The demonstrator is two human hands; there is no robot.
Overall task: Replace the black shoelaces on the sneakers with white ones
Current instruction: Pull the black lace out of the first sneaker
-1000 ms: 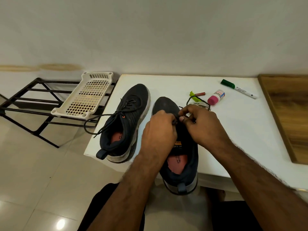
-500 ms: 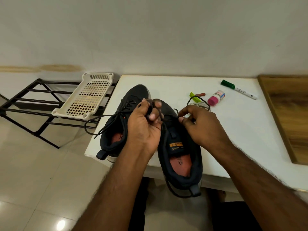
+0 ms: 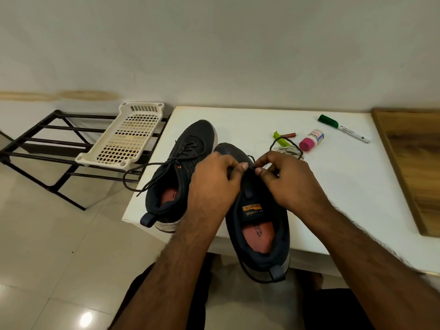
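I am early in the job. My left hand (image 3: pixel 214 184) and right hand (image 3: pixel 283 179) each pinch the thin black shoelace (image 3: pixel 250 275) over the tongue of the near dark mesh sneaker (image 3: pixel 259 234) at the white bench (image 3: pixel 333 186) edge. Left of that sneaker, the second dark sneaker (image 3: pixel 183 163) stays fully laced. Beyond it lies what I take for a bundled white lace (image 3: pixel 289 151), not yet threaded.
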